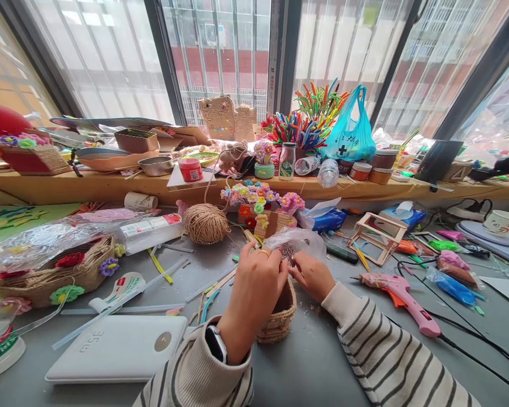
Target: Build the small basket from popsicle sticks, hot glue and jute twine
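A small basket wrapped in brown twine [280, 321] stands on the grey table, partly behind my left hand. My left hand [257, 282], with a ring and a watch, is closed over the basket's upper edge; its fingertips face away and what they grip is hidden. Close beside it, my right hand [313, 276] is pinched shut at the basket's far right rim. Something thin and dark shows between the two hands, too small to name. Just beyond the fingers lies a crumpled clear plastic bag [303, 242].
A ball of twine [206, 223] sits beyond my left hand, with a flower-filled basket [271, 223] behind the bag. To the right lie a pink glue gun [401, 294] with its cord and a small wooden frame [377, 237]. A white power bank [119, 347] is at front left.
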The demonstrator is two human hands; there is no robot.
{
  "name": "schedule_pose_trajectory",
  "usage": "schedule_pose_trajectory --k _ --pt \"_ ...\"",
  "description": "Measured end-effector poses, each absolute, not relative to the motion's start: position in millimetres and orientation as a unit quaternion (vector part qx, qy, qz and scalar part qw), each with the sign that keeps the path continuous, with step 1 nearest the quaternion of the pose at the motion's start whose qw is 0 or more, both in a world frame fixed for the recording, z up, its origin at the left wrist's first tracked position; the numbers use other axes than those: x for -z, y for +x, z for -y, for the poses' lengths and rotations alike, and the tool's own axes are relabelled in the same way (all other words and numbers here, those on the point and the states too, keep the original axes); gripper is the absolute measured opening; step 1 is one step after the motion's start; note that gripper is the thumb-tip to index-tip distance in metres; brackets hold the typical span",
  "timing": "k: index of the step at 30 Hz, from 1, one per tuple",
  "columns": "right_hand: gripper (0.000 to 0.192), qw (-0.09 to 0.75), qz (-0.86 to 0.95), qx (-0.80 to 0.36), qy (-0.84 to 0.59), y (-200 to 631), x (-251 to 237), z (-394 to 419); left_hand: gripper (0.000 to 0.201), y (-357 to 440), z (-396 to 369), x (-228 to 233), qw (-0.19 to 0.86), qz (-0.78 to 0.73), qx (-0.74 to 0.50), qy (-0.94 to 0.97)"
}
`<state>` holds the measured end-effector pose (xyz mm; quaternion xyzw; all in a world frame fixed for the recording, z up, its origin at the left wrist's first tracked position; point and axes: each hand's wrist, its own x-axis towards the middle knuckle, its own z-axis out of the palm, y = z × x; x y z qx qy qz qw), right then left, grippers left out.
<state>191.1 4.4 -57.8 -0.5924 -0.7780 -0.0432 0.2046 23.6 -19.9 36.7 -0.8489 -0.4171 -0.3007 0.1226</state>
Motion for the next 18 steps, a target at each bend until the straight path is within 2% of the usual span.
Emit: schedule_pose_trajectory --k 18 --pt "0.026 0.212 0.783 0.047 -0.582 190.4 58.3 -4.8 0.017 24.9 21.5 -36.1 0.126 0.425 0.297 -0.846"
